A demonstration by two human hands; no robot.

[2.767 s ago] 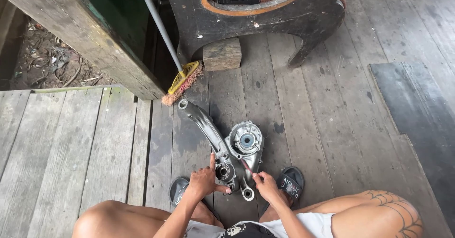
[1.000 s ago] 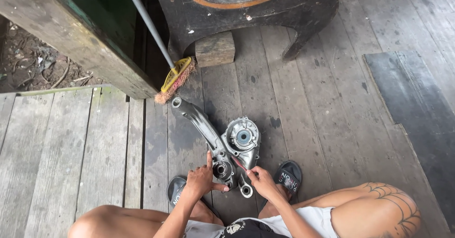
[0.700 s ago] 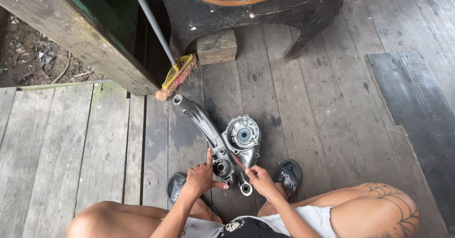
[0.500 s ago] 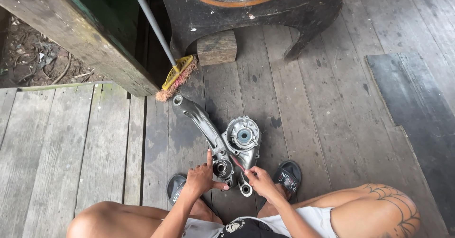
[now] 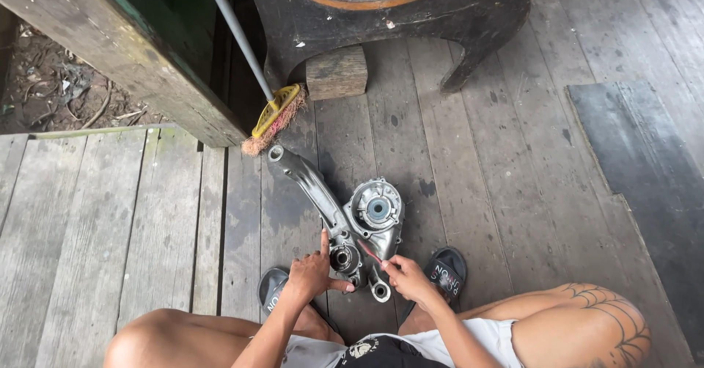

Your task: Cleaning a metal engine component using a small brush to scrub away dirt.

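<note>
A grey metal engine casing (image 5: 345, 210) with a long arm and a round housing lies on the plank floor in front of me. My left hand (image 5: 312, 273) rests on its near end beside a round bearing opening (image 5: 343, 258), index finger pointing up along the arm. My right hand (image 5: 407, 278) holds a thin red-handled tool (image 5: 369, 251), its tip aimed at the casing near that opening.
A broom with a yellow head (image 5: 271, 115) and grey pole leans just beyond the casing. Behind it stand a dark wooden stand (image 5: 411, 23) on a wood block (image 5: 336, 71) and a green-painted post (image 5: 132, 53). Black sandals (image 5: 444, 269) are on my feet. A dark board (image 5: 645, 185) lies at right.
The hands stay at the casing's near end. The right hand's tool tip has shifted slightly toward the opening; the view itself has drifted a little.
</note>
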